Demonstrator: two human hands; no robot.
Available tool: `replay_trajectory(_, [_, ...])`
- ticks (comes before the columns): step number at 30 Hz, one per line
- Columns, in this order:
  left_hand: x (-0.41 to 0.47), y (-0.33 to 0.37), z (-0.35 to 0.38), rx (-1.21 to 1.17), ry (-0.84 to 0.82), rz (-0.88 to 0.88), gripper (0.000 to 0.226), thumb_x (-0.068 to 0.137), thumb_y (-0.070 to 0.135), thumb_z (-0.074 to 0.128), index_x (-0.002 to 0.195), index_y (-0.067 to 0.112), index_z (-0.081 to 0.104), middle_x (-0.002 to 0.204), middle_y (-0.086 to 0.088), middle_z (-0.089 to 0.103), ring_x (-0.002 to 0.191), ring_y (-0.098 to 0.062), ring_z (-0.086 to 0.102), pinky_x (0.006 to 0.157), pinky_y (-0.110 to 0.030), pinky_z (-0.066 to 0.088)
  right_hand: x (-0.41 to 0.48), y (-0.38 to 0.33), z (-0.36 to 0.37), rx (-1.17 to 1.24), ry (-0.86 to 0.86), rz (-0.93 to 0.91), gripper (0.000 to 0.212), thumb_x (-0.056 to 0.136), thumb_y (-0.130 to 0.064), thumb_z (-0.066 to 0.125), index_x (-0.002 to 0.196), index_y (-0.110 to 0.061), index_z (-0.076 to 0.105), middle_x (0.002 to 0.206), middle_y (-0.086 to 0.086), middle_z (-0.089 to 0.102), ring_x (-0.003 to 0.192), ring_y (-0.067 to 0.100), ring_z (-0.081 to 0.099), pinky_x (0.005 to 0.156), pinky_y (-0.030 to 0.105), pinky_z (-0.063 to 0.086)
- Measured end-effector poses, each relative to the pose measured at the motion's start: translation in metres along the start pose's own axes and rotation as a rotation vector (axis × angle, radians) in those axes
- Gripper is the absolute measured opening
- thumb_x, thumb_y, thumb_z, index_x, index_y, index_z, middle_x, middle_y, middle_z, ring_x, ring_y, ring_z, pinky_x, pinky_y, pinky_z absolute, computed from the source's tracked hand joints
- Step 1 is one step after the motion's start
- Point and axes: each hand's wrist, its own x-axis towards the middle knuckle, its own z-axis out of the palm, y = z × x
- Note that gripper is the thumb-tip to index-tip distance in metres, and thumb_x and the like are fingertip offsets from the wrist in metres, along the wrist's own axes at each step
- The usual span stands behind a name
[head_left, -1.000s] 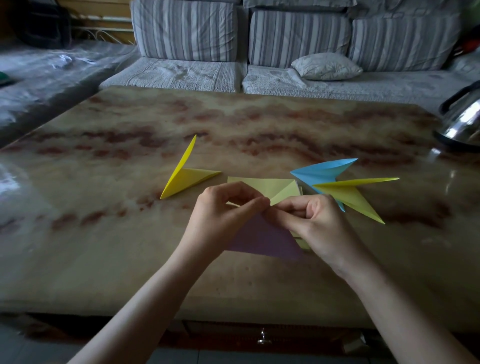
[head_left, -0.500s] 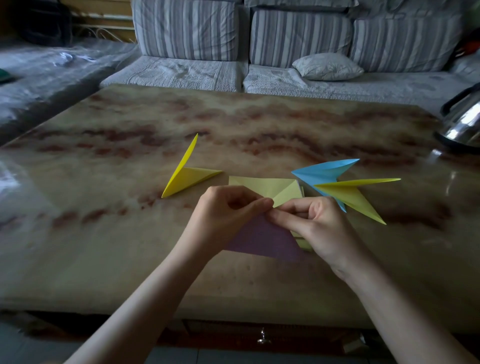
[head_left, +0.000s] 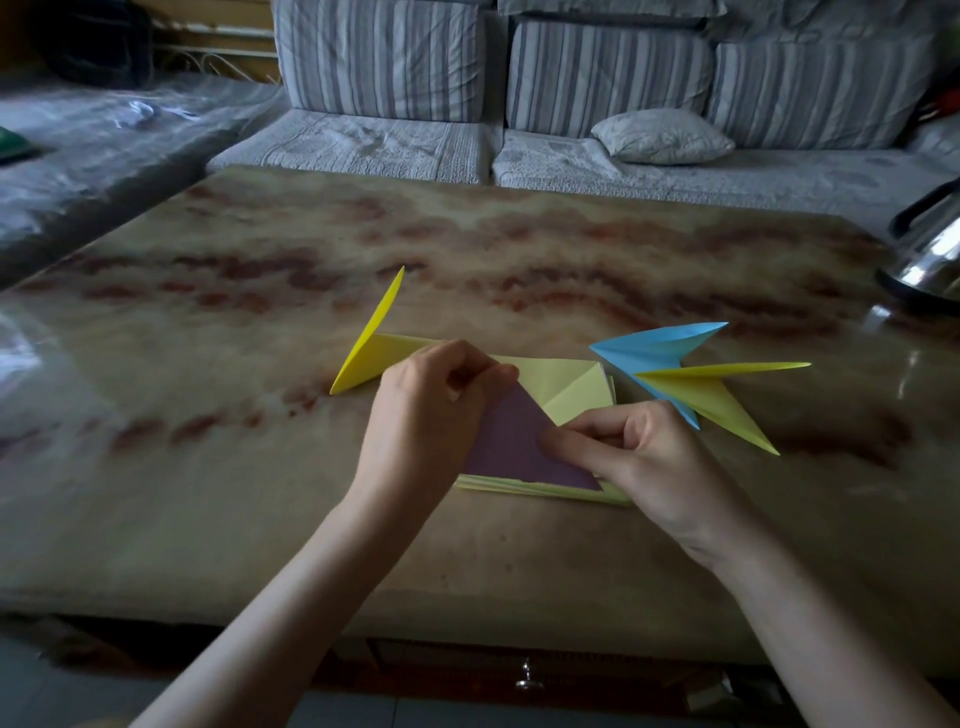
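Observation:
A purple paper sheet (head_left: 511, 441) folded into a triangle lies on a stack of pale yellow-green paper (head_left: 563, 387) at the middle of the marble table (head_left: 260, 467). My left hand (head_left: 431, 410) pinches the triangle's upper tip with curled fingers. My right hand (head_left: 639, 457) holds its lower right part, thumb pressing flat on the purple paper. A folded yellow piece (head_left: 371, 345) lies to the left. A folded blue piece (head_left: 657, 351) and another folded yellow piece (head_left: 717, 397) lie to the right, overlapping.
A shiny metal kettle (head_left: 930, 249) stands at the table's right edge. A striped grey sofa (head_left: 597, 78) with a small pillow (head_left: 662, 136) runs behind the table. A drawer knob (head_left: 527, 678) shows below the near edge.
My hands have moved apart along the purple sheet: the left rose to the upper tip, the right slid down and right. More of the purple triangle now shows between them.

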Motion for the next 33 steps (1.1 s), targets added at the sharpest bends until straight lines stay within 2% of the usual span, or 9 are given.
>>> replay_trajectory(3, [-0.001, -0.002, 0.003, -0.002, 0.017, -0.009, 0.011, 0.081, 0.026, 0.07, 0.08, 0.015, 0.07, 0.087, 0.001, 0.07, 0.081, -0.018, 0.061, 0.072, -0.03, 0.043, -0.001, 0.0, -0.003, -0.036, -0.011, -0.008, 0.01, 0.083, -0.013, 0.068, 0.082, -0.007, 0.076, 0.08, 0.011, 0.075, 0.075, 0.016, 0.065, 0.071, 0.029, 0.047])
replay_trajectory(7, [-0.004, -0.001, 0.006, 0.015, 0.025, 0.029, 0.012, 0.082, 0.026, 0.069, 0.074, 0.02, 0.063, 0.07, 0.011, 0.059, 0.071, -0.016, 0.054, 0.063, -0.026, 0.039, -0.004, -0.003, -0.006, -0.03, -0.034, 0.0, 0.011, 0.084, -0.011, 0.066, 0.082, -0.006, 0.076, 0.08, 0.012, 0.075, 0.076, 0.016, 0.065, 0.071, 0.028, 0.047])
replay_trajectory(13, [-0.004, -0.004, 0.008, 0.062, 0.08, 0.163, 0.019, 0.082, 0.034, 0.057, 0.078, 0.016, 0.06, 0.085, 0.005, 0.063, 0.074, -0.019, 0.056, 0.064, -0.038, 0.044, -0.008, -0.004, -0.009, -0.001, -0.092, 0.017, 0.015, 0.086, -0.006, 0.062, 0.079, 0.0, 0.074, 0.077, 0.012, 0.075, 0.073, 0.014, 0.069, 0.067, 0.019, 0.05])
replay_trajectory(15, [-0.005, -0.004, 0.009, 0.076, 0.088, 0.171, 0.02, 0.082, 0.036, 0.055, 0.079, 0.017, 0.059, 0.085, 0.005, 0.062, 0.074, -0.024, 0.056, 0.063, -0.038, 0.047, -0.009, -0.006, -0.009, 0.024, -0.11, 0.039, 0.016, 0.087, -0.006, 0.061, 0.081, 0.001, 0.074, 0.078, 0.011, 0.075, 0.074, 0.014, 0.071, 0.067, 0.02, 0.052])
replay_trajectory(21, [0.007, -0.016, -0.002, 0.133, 0.162, 0.166, 0.021, 0.085, 0.029, 0.053, 0.083, 0.01, 0.061, 0.089, -0.004, 0.064, 0.078, -0.025, 0.056, 0.066, -0.034, 0.04, -0.013, -0.004, -0.017, -0.022, -0.155, 0.073, 0.016, 0.086, -0.005, 0.06, 0.082, 0.003, 0.073, 0.079, 0.013, 0.075, 0.078, 0.018, 0.072, 0.077, 0.029, 0.054])
replay_trajectory(25, [0.02, -0.028, -0.021, 0.116, 0.224, 0.095, 0.011, 0.091, 0.02, 0.058, 0.084, 0.011, 0.059, 0.088, 0.003, 0.057, 0.075, -0.003, 0.043, 0.065, -0.022, 0.028, -0.017, -0.004, -0.029, -0.053, -0.145, 0.079, 0.016, 0.086, -0.004, 0.06, 0.082, 0.003, 0.074, 0.079, 0.012, 0.075, 0.076, 0.012, 0.071, 0.071, 0.018, 0.053])
replay_trajectory(28, [0.015, -0.025, -0.014, 0.109, 0.171, 0.069, 0.012, 0.091, 0.022, 0.058, 0.085, 0.012, 0.06, 0.087, 0.006, 0.056, 0.077, -0.011, 0.047, 0.066, -0.026, 0.032, -0.014, -0.003, -0.03, -0.011, -0.089, 0.07, 0.017, 0.086, -0.004, 0.058, 0.085, 0.003, 0.074, 0.08, 0.012, 0.075, 0.078, 0.015, 0.071, 0.066, 0.018, 0.052])
replay_trajectory(31, [0.009, -0.021, -0.005, 0.095, 0.141, 0.101, 0.013, 0.09, 0.021, 0.059, 0.082, 0.01, 0.059, 0.085, 0.004, 0.058, 0.073, -0.009, 0.046, 0.063, -0.023, 0.032, -0.009, 0.001, -0.024, 0.076, -0.005, 0.056, 0.017, 0.087, -0.004, 0.057, 0.087, 0.004, 0.072, 0.08, 0.015, 0.074, 0.079, 0.022, 0.072, 0.066, 0.023, 0.056])
replay_trajectory(33, [0.006, -0.018, 0.0, 0.081, 0.119, 0.111, 0.014, 0.09, 0.02, 0.06, 0.081, 0.009, 0.059, 0.084, 0.001, 0.06, 0.073, -0.015, 0.05, 0.062, -0.024, 0.032, -0.006, 0.001, -0.02, 0.134, 0.057, 0.054, 0.02, 0.085, -0.014, 0.06, 0.087, 0.002, 0.072, 0.081, 0.014, 0.075, 0.077, 0.024, 0.073, 0.066, 0.026, 0.056])
